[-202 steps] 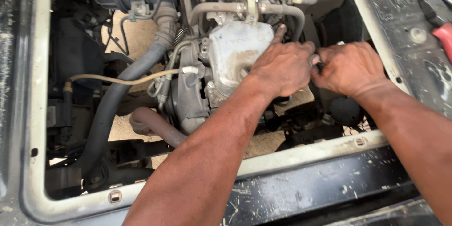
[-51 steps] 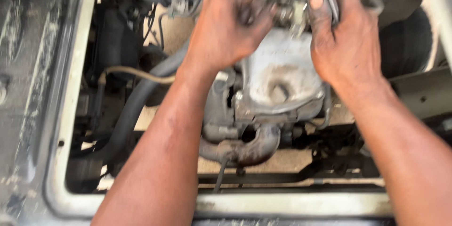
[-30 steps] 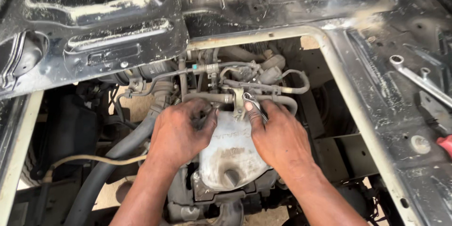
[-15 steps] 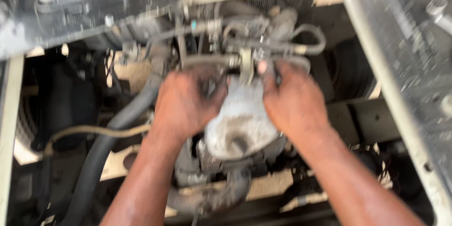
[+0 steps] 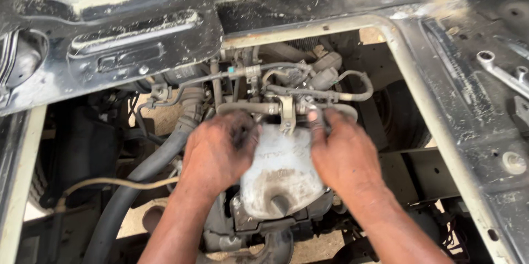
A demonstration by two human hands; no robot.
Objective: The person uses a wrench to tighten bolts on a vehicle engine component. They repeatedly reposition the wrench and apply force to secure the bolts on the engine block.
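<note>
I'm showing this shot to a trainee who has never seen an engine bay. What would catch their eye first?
Two grimy bare hands, the left hand and right hand, flank a pale grey metal cover in the middle of the open engine bay. A thick black hose sweeps down to the lower left. On the dusty panel at right lies a wrench.

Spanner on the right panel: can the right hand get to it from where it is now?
Probably yes. The spanner lies in the open on the dark panel, with nothing over it. The right hand rests on the grey engine cover and holds nothing visible, so only the opening's pale edge lies between them.
</note>
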